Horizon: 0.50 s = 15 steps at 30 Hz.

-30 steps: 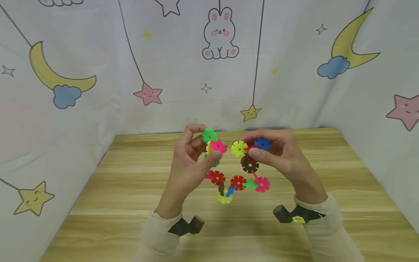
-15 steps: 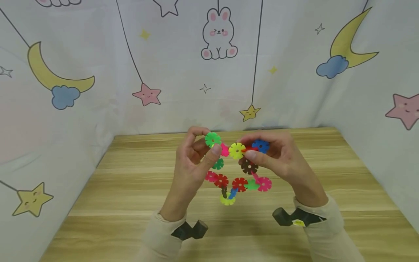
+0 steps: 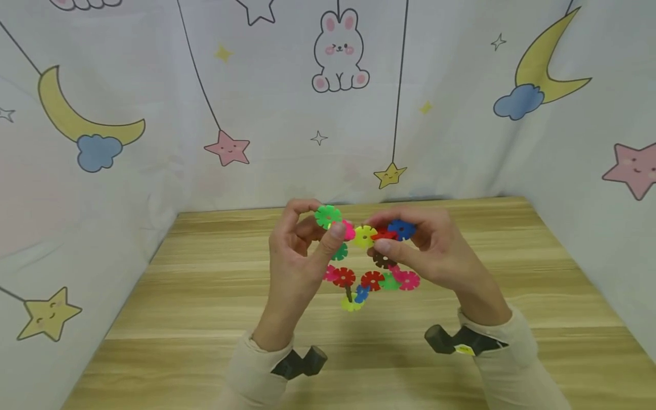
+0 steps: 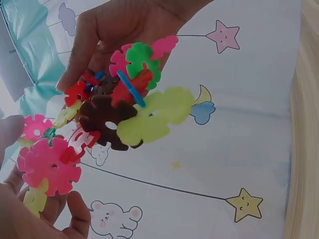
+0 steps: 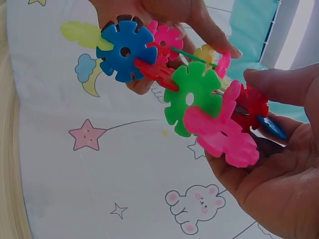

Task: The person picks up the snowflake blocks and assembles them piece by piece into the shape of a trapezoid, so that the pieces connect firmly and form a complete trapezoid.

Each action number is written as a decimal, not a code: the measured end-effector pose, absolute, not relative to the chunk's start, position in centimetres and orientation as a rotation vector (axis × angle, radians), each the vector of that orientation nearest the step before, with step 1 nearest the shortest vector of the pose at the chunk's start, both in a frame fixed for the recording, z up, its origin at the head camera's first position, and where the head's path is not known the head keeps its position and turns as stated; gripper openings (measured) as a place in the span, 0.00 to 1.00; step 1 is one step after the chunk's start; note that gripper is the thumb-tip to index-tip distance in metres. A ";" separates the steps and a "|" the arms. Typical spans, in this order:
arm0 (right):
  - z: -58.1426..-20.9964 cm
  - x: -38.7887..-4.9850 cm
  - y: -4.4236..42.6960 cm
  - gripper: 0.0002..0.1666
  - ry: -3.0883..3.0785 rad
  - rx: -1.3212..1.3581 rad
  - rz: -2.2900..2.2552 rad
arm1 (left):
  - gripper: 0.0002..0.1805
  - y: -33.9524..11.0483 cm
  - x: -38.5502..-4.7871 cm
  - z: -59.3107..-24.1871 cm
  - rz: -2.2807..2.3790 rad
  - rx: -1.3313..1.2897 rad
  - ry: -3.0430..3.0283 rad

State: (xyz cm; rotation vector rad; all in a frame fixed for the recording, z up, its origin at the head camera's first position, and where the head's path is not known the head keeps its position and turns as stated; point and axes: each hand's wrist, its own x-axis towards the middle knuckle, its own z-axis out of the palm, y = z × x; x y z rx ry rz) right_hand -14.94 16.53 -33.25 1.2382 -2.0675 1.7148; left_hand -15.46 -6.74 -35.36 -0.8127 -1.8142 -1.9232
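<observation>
A chain of slotted plastic snowflake discs in several colours hangs in a loop between my hands. In the head view my left hand [image 3: 299,259] pinches a pink disc [image 3: 349,230] near its end, below a green disc [image 3: 328,216]. Opposite, my right hand [image 3: 443,256] pinches a red disc [image 3: 385,234], which joins a yellow disc [image 3: 365,236] and a blue disc [image 3: 402,230]. The pink and yellow discs meet edge to edge; whether they interlock I cannot tell. Lowest in the loop hangs another yellow disc [image 3: 352,303]. My fingers hide parts of the chain.
Below the hands lies a wood-grain table [image 3: 205,319]. White cloth walls [image 3: 277,114] printed with moons, stars and a rabbit stand behind it and at both sides. Each wrist wears a small dark camera mount [image 3: 299,363].
The pink and yellow discs, apart one second ago, have come together. My right hand has shifted a little left, and the bottom of the loop has risen slightly.
</observation>
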 end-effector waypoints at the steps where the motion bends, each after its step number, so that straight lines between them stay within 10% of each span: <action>1: -33.2 -14.9 16.5 0.16 -2.073 1.230 1.717 | 0.27 -6.7 -15.5 -35.4 -1.928 -0.806 -1.813; 15: -33.9 -14.5 15.3 0.13 -2.006 1.042 1.797 | 0.23 -5.2 -14.9 -35.9 -1.962 -0.646 -1.817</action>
